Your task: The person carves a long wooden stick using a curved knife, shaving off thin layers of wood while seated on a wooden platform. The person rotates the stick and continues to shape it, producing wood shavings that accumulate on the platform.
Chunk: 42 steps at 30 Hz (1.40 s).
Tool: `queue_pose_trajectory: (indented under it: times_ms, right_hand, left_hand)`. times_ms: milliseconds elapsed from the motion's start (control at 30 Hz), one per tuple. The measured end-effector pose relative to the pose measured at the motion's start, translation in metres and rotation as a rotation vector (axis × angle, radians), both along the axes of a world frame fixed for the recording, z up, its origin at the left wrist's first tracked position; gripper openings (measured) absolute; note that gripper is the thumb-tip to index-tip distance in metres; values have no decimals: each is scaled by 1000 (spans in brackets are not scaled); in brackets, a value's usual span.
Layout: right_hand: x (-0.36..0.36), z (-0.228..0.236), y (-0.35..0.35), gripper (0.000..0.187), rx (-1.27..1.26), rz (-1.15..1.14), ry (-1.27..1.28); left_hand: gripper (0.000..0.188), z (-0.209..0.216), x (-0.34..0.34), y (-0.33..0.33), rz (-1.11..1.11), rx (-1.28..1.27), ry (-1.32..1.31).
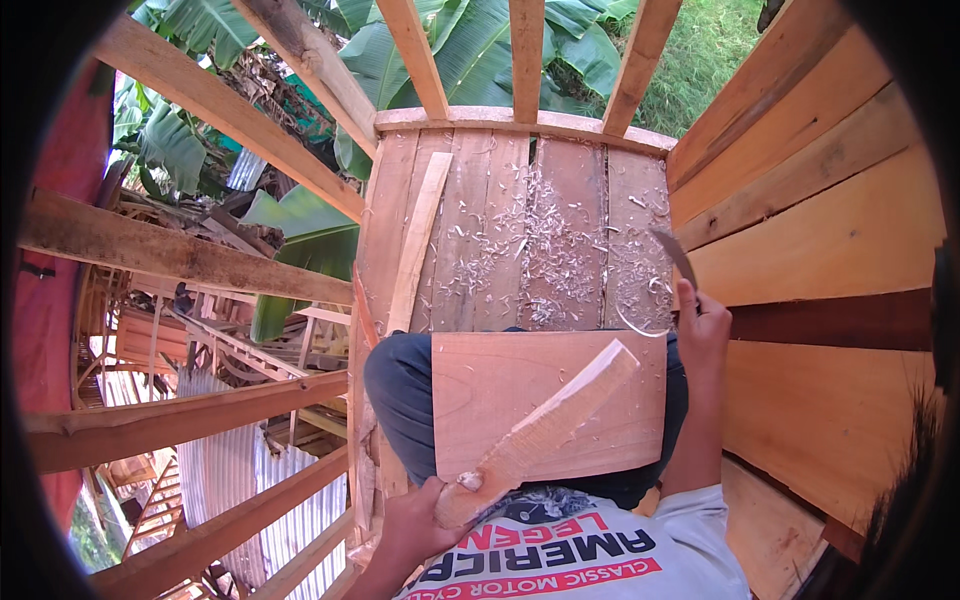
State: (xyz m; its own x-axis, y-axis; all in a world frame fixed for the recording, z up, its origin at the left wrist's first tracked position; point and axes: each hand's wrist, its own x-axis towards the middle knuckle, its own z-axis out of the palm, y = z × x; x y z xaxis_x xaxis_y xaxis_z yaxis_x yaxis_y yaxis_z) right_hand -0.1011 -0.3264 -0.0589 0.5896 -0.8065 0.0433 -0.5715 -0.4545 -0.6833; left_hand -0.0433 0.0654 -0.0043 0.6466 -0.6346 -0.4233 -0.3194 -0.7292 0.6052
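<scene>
My left hand [413, 520] is closed round the near end of a carved length of wood [545, 425], its thumb hidden or partly so. The wood slants up to the right across a flat wooden board [470, 375] that rests on my lap. Out to the right, my right hand [704, 325] is closed on a knife [676, 254], whose curved dark blade points up and to the left, apart from the wood. A long pale curl of shaving [640, 325] hangs just left of that hand. The knife's handle is mostly hidden in my fingers.
Wood shavings [545, 245] lie scattered over the plank floor [470, 170] ahead. A loose wooden strip [420, 240] lies along its left side. Slatted rails [190, 260] bound the left and far sides; a plank wall [810, 260] stands close on the right. Banana leaves [450, 60] grow beyond.
</scene>
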Motion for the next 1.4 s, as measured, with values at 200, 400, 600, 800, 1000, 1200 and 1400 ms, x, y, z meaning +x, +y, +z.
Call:
queue_pose_trajectory:
  times_ms: [200, 400, 600, 800, 1000, 1200, 1400]
  right_hand:
    - [-3, 23, 43, 47, 119, 247, -17]
    - [-3, 35, 80, 47, 23, 496, 19]
    - [1, 25, 40, 48, -174, 302, -42]
    - [-19, 28, 8, 47, 97, 162, -93]
    - [-12, 43, 65, 49, -66, 495, 29]
    - [-11, 44, 53, 52, -217, 465, 99]
    - [-4, 28, 48, 53, -302, 421, 20]
  left_hand:
    - [52, -12, 8, 10, 202, -4, -14]
    - [46, -7, 16, -8, 173, -63, 11]
    - [47, -6, 10, -10, 101, -85, 23]
    - [47, 0, 2, -6, 209, 17, 134]
    - [44, -1, 13, -14, 146, -34, -35]
    - [42, 2, 12, -21, 145, -113, -169]
    - [43, 2, 6, -22, 150, -111, -162]
